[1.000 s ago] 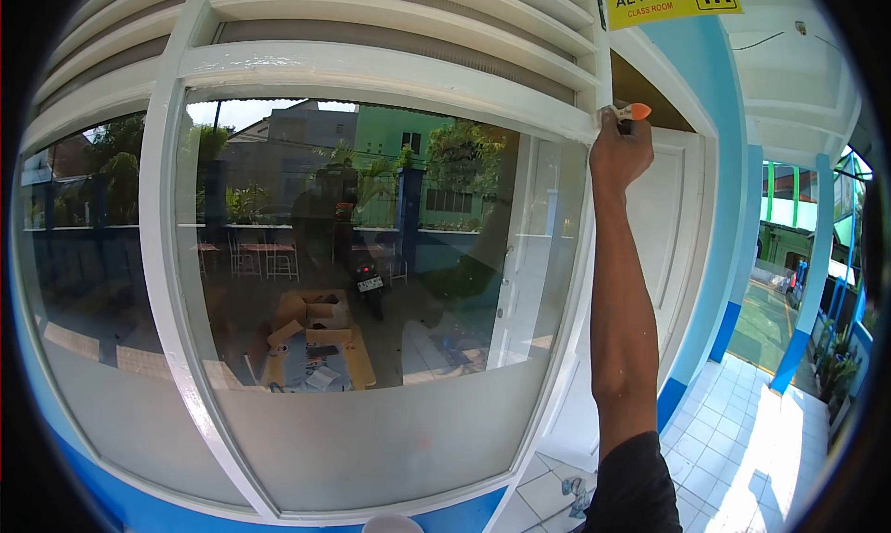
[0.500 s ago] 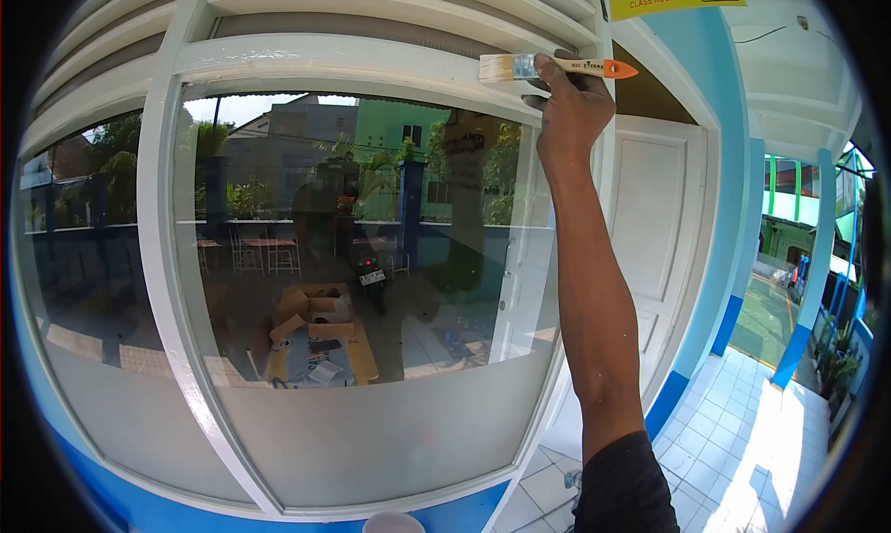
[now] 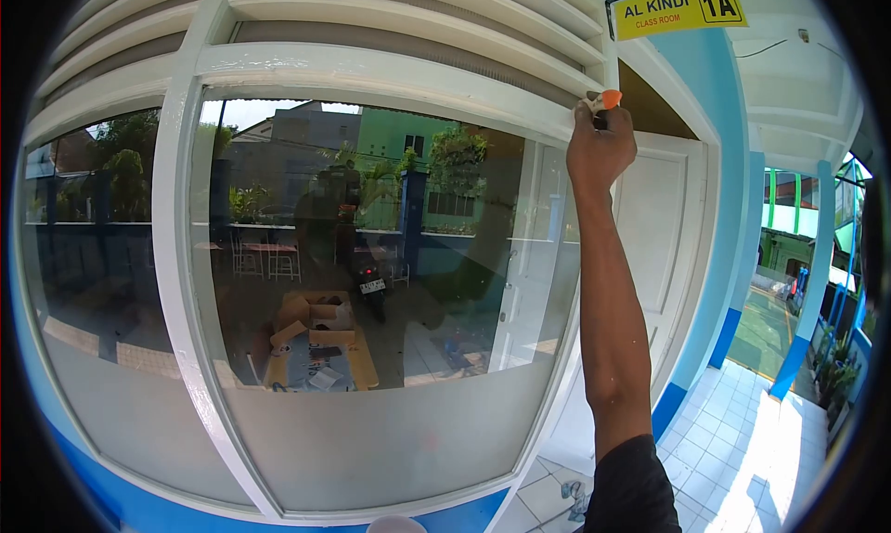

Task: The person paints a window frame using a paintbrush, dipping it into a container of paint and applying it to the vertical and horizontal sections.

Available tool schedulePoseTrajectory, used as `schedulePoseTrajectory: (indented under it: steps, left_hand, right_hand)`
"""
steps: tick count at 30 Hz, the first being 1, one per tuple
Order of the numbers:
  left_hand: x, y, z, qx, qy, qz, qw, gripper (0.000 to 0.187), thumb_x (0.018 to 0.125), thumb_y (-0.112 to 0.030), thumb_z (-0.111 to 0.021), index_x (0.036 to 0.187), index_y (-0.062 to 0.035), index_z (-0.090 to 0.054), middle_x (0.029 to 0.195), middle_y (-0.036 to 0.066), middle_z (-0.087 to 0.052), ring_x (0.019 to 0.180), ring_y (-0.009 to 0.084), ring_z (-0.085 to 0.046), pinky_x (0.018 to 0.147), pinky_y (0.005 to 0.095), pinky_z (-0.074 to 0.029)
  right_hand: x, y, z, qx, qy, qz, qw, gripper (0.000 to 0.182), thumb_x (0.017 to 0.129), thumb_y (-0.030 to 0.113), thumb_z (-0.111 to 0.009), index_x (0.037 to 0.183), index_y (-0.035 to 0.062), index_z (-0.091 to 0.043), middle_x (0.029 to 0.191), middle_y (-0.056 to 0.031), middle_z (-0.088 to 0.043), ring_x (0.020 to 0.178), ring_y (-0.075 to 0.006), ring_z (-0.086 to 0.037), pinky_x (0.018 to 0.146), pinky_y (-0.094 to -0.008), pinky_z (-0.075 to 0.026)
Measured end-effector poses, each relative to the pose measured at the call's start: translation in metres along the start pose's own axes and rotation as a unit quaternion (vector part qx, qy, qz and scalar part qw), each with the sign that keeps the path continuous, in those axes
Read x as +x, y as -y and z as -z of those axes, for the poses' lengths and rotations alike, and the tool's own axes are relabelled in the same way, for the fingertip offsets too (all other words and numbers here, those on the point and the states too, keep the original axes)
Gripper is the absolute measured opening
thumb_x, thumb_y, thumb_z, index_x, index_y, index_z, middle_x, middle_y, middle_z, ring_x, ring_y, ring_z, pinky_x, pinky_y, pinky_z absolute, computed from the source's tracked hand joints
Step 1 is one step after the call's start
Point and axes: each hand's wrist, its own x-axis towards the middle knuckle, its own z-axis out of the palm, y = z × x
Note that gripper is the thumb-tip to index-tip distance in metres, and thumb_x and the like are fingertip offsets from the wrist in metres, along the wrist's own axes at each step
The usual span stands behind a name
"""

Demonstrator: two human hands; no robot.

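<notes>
The right hand (image 3: pixel 600 150) is raised overhead, its grip clenched around a paintbrush (image 3: pixel 605 102); only the orange end of the handle and a bit of pale wood show above the fingers, and the bristles are hidden. The brush sits at the top right corner of the window frame (image 3: pixel 371 69), where the horizontal rail meets the upright post.

Just right of the grip the post ends against a white panelled door (image 3: pixel 664 227), so little room lies on that side. Left of the grip the rail runs long and unbroken. Directly above it stand slanted white louvres (image 3: pixel 408 18), close over the rail, and up to the right a yellow classroom sign (image 3: pixel 677 6) juts out. Below the grip the glass pane (image 3: pixel 371 254) spreads wide, smooth and reflective, its lower band frosted.

The frame looks glossy white, with flat faces and squared edges. Far below the grip, pale floor tiles (image 3: pixel 742 440) lie open to the right, beside a blue column (image 3: pixel 806 282). The left hand is out of view.
</notes>
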Motion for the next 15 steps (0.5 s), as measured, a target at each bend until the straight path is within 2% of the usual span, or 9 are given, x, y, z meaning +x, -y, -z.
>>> schedulePoseTrajectory:
  steps: [3,5,7,10,11,12,13,14,15]
  left_hand:
    - [-0.003,-0.004,-0.002,-0.027,0.000,0.018,0.999,0.068,0.102,-0.063,-0.049,0.151,-0.0154,-0.057,0.149,0.013,-0.062,0.135,0.0410,-0.059,0.103,0.0664,-0.052]
    - [-0.002,0.000,0.003,-0.040,0.001,0.019,0.999,0.068,0.102,-0.063,-0.049,0.150,-0.0152,-0.058,0.147,0.013,-0.063,0.134,0.0406,-0.060,0.103,0.0671,-0.052]
    - [-0.009,-0.011,-0.008,-0.064,-0.023,0.015,0.998,0.069,0.101,-0.063,-0.050,0.150,-0.0156,-0.058,0.148,0.013,-0.063,0.134,0.0409,-0.059,0.102,0.0679,-0.052]
    - [-0.007,-0.011,0.002,-0.051,-0.035,0.006,0.998,0.069,0.100,-0.064,-0.052,0.150,-0.0158,-0.058,0.148,0.014,-0.062,0.134,0.0414,-0.060,0.099,0.0683,-0.052]
    - [-0.006,-0.010,0.007,-0.040,-0.035,0.003,0.999,0.070,0.100,-0.064,-0.052,0.150,-0.0158,-0.058,0.148,0.014,-0.062,0.133,0.0416,-0.060,0.098,0.0683,-0.053]
    - [-0.010,-0.009,0.014,0.132,-0.035,-0.061,0.989,0.070,0.100,-0.064,-0.053,0.150,-0.0158,-0.058,0.148,0.014,-0.062,0.133,0.0418,-0.060,0.098,0.0682,-0.053]
    - [-0.020,-0.030,0.002,0.299,-0.032,-0.123,0.946,0.070,0.100,-0.064,-0.053,0.150,-0.0158,-0.058,0.149,0.014,-0.062,0.133,0.0420,-0.060,0.097,0.0682,-0.053]
    - [-0.025,-0.041,-0.005,0.456,-0.026,-0.182,0.871,0.070,0.100,-0.064,-0.053,0.150,-0.0159,-0.057,0.149,0.014,-0.062,0.133,0.0421,-0.060,0.096,0.0682,-0.054]
    - [-0.023,-0.038,-0.004,0.291,-0.032,-0.123,0.948,0.070,0.100,-0.064,-0.053,0.151,-0.0156,-0.057,0.149,0.014,-0.062,0.133,0.0422,-0.060,0.096,0.0679,-0.054]
  right_hand:
    - [-0.017,0.068,-0.030,0.058,0.022,0.068,0.996,0.018,0.086,0.009,-0.081,0.104,0.0050,-0.079,0.089,-0.0102,-0.070,0.076,-0.0304,-0.071,0.069,-0.0431,-0.055]
    - [-0.028,0.113,-0.046,0.085,0.028,0.094,0.992,0.019,0.084,0.007,-0.082,0.103,0.0043,-0.081,0.087,-0.0093,-0.070,0.074,-0.0241,-0.072,0.073,-0.0358,-0.057]
    - [-0.037,0.149,-0.057,0.127,0.046,0.089,0.987,0.017,0.086,0.006,-0.082,0.102,0.0020,-0.080,0.091,-0.0087,-0.073,0.071,-0.0186,-0.070,0.066,-0.0322,-0.055]
    - [-0.042,0.182,-0.074,0.308,0.050,0.000,0.950,0.017,0.088,0.005,-0.082,0.102,-0.0027,-0.078,0.094,-0.0089,-0.076,0.072,-0.0128,-0.068,0.062,-0.0278,-0.053]
    - [-0.041,0.193,-0.066,0.424,0.065,-0.080,0.900,0.019,0.089,0.004,-0.082,0.103,-0.0073,-0.076,0.094,-0.0111,-0.076,0.076,-0.0110,-0.069,0.064,-0.0260,-0.054]
    - [-0.040,0.189,-0.065,0.417,0.065,-0.124,0.898,0.019,0.089,0.004,-0.082,0.103,-0.0074,-0.076,0.092,-0.0119,-0.076,0.075,-0.0122,-0.069,0.065,-0.0282,-0.055]
    - [-0.036,0.181,-0.063,0.408,0.066,-0.168,0.895,0.019,0.088,0.005,-0.082,0.102,-0.0075,-0.076,0.089,-0.0127,-0.076,0.074,-0.0135,-0.070,0.065,-0.0305,-0.056]
    - [-0.032,0.171,-0.059,0.399,0.066,-0.211,0.890,0.020,0.088,0.005,-0.081,0.101,-0.0076,-0.076,0.086,-0.0136,-0.076,0.073,-0.0147,-0.070,0.066,-0.0327,-0.057]
    - [-0.026,0.157,-0.050,0.398,0.057,-0.261,0.878,0.023,0.086,0.005,-0.082,0.104,-0.0076,-0.076,0.083,-0.0136,-0.075,0.068,-0.0146,-0.069,0.057,-0.0302,-0.054]
